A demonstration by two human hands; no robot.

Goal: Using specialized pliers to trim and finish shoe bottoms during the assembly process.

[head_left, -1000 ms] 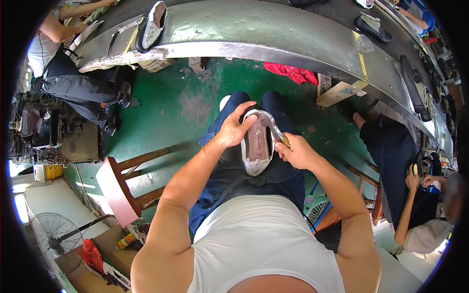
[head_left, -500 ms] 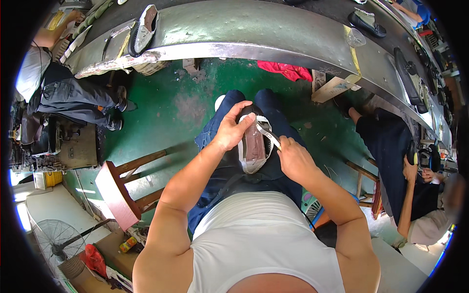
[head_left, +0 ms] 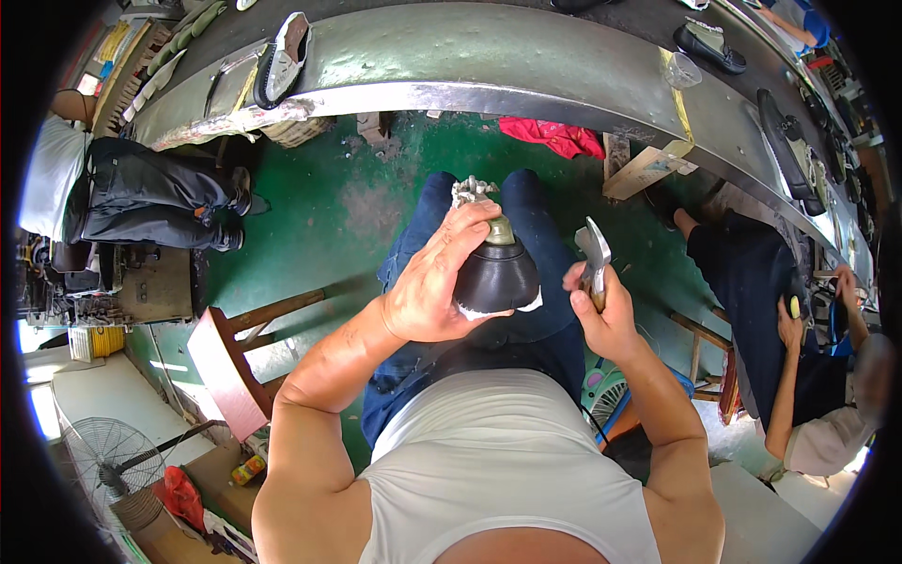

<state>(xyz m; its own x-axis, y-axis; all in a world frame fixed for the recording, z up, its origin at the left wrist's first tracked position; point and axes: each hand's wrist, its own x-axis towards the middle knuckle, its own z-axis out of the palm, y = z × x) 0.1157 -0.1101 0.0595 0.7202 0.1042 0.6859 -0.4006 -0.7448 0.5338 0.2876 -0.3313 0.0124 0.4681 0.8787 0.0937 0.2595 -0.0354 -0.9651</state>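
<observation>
My left hand (head_left: 440,273) is wrapped round a shoe upper (head_left: 495,277), held over my lap. Its rounded black end faces me, with an olive-green part above it, whitish gathered material at the far end and a white edge along the lower side. Its underside is mostly hidden. To the right, apart from the shoe, my right hand (head_left: 609,315) is closed on the handle of a hammer-like hand tool (head_left: 594,246). The tool's curved metal head points up and away from me; its exact kind is unclear.
A metal-edged bench (head_left: 451,56) curves across the far side, bearing a grey-and-white shoe (head_left: 284,61) and a black-soled shoe (head_left: 709,47). Red cloth (head_left: 552,137) lies beneath it. A wooden stool (head_left: 230,376) stands left, a fan (head_left: 113,470) lower left. Other people work at both sides.
The shoe has been turned from its brown underside to its black end. My left hand has shifted its grip round it. My right hand has drawn the tool away from the shoe's edge, rightward.
</observation>
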